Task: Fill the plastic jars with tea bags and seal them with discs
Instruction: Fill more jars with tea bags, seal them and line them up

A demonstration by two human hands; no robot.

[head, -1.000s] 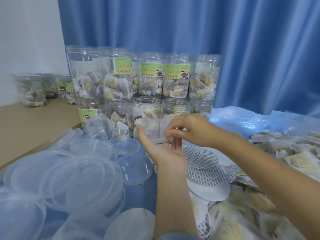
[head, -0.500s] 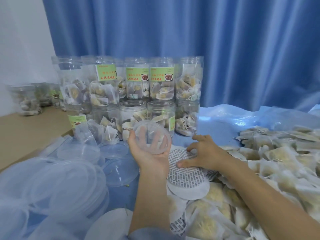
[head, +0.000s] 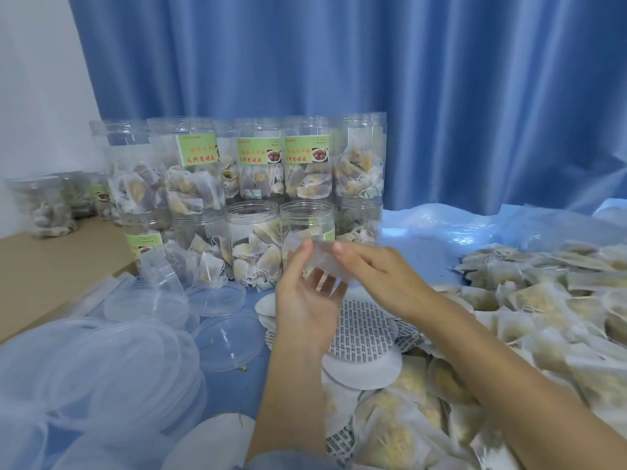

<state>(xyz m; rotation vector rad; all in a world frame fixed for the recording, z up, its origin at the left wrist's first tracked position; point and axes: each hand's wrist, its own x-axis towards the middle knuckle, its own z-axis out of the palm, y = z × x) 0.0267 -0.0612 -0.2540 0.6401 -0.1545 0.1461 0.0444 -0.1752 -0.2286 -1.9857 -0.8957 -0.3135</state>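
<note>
both hands meet above the middle of the blue-covered table. the left hand, palm up, cups a clear plastic lid with curled fingers; the right hand pinches the lid's top edge. below them lies a stack of white sealing discs. loose tea bags heap toward the right edge. filled plastic jars stand stacked along the far edge, more clear lids at the left.

Head view looks forward and down, close.
</note>
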